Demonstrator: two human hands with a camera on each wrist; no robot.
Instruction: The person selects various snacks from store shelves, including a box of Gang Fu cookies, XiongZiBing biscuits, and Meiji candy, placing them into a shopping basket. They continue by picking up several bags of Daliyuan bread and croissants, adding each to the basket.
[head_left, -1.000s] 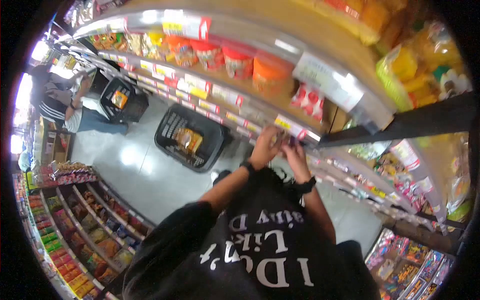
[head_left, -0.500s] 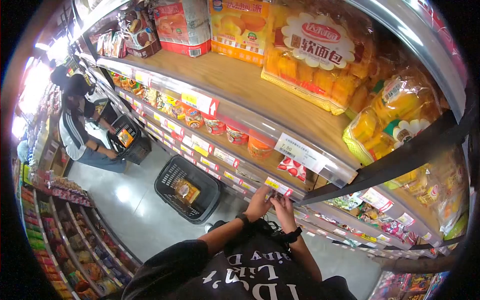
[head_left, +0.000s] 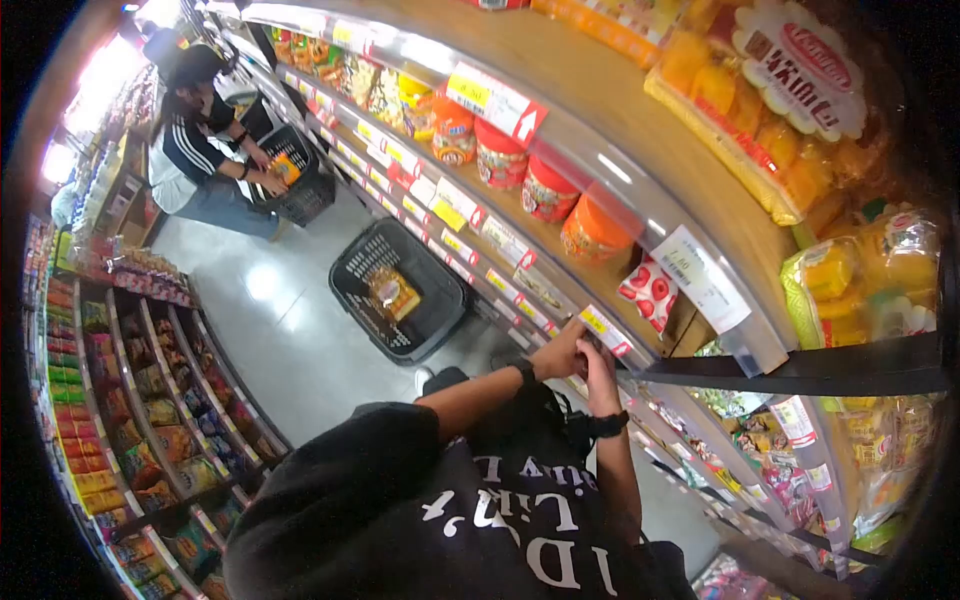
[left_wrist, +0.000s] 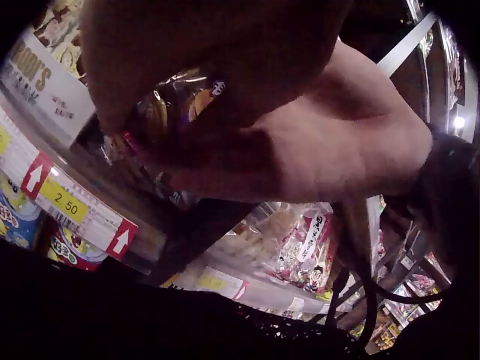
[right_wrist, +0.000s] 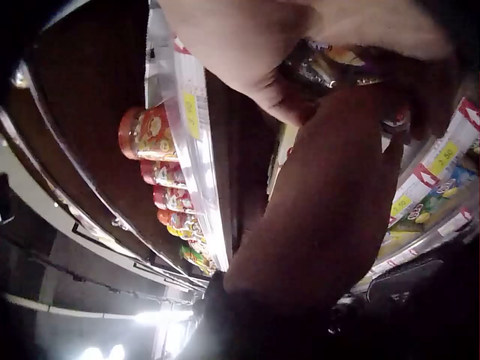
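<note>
Close to the shelf edge, my left hand (head_left: 560, 355) and right hand (head_left: 597, 375) meet in front of my body. Between them is a small shiny plastic snack packet (left_wrist: 199, 105) with brown-orange and purple print, also glimpsed as a crinkled packet (right_wrist: 326, 64) in the right wrist view. Fingers of both hands curl round it and cover most of it; the hands hide it in the head view. Beside them on the shelf sit a red-and-white packet (head_left: 650, 292) and an orange-lidded tub (head_left: 595, 230).
A black shopping basket (head_left: 455, 310) holding an orange-yellow package (head_left: 395, 293) stands on the floor. Beyond it, another person (head_left: 195, 150) bends over a second basket (head_left: 305, 200). A snack rack (head_left: 130, 400) lines the left side; bagged bread (head_left: 760, 120) lies on the upper shelf.
The head view has shifted and tilted. My hands stay together near the shelf edge, the fingers now more overlapped. The other person now reaches with both hands to the package in the far basket.
</note>
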